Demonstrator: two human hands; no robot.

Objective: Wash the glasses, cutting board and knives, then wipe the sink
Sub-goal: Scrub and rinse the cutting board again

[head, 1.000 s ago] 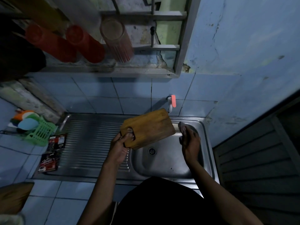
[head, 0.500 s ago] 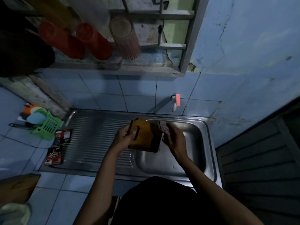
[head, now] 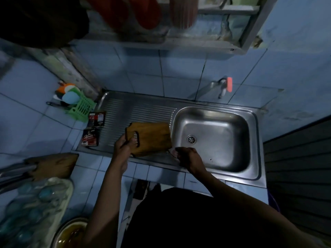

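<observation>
A brown wooden cutting board (head: 152, 136) with a handle slot lies over the ribbed drainboard (head: 136, 111), just left of the steel sink basin (head: 213, 138). My left hand (head: 125, 146) grips the board at its handle end, fingers through the slot. My right hand (head: 188, 156) hovers at the board's near right corner by the basin's front rim, fingers curled round a small pale scrubbing pad (head: 172, 151). The basin holds nothing, and its drain (head: 191, 139) is visible. The wall tap (head: 223, 86) with a pink handle is above the basin.
A green basket (head: 82, 108) with utensils stands at the drainboard's left end, with two dark sachets (head: 94, 129) beside it. Another wooden board (head: 53, 165), a plastic tray (head: 32, 208) and a bowl (head: 71, 233) sit on the tiled counter at the lower left. Red cups (head: 143, 13) hang overhead.
The cutting board has moved left, from over the basin down onto the drainboard. My right hand followed it with the pad. The camera has tilted down and left.
</observation>
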